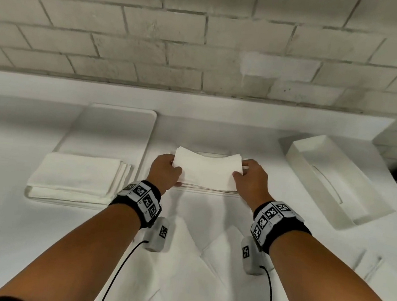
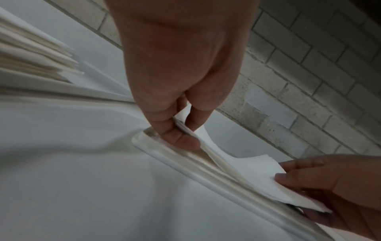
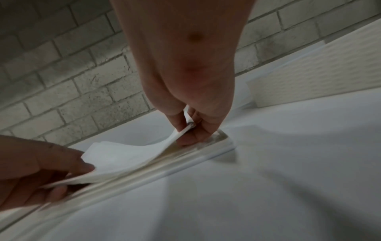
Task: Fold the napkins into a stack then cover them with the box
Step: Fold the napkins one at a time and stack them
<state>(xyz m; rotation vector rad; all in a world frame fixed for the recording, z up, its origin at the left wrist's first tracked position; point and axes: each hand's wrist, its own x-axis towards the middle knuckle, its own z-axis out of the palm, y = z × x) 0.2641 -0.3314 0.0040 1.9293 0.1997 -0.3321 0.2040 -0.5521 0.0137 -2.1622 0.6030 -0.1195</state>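
A folded white napkin [image 1: 207, 171] is held at both short ends just above a low stack of folded napkins [image 1: 210, 190] in the middle of the table. My left hand [image 1: 173, 170] pinches its left end, thumb on top. My right hand [image 1: 242, 173] pinches the right end the same way. The napkin sags in the middle. In the left wrist view my left hand [image 2: 181, 130] grips the napkin [image 2: 247, 169] over a white rimmed base [image 2: 164, 163]. The right wrist view shows my right hand [image 3: 189, 128] on the napkin [image 3: 123, 156]. The white box [image 1: 338, 182] lies open side up at the right.
A white tray [image 1: 110, 129] lies at the back left, with a thicker pile of folded napkins [image 1: 76, 178] across its front edge. Unfolded napkins [image 1: 191, 262] are spread on the table between my forearms. A brick wall stands behind the table.
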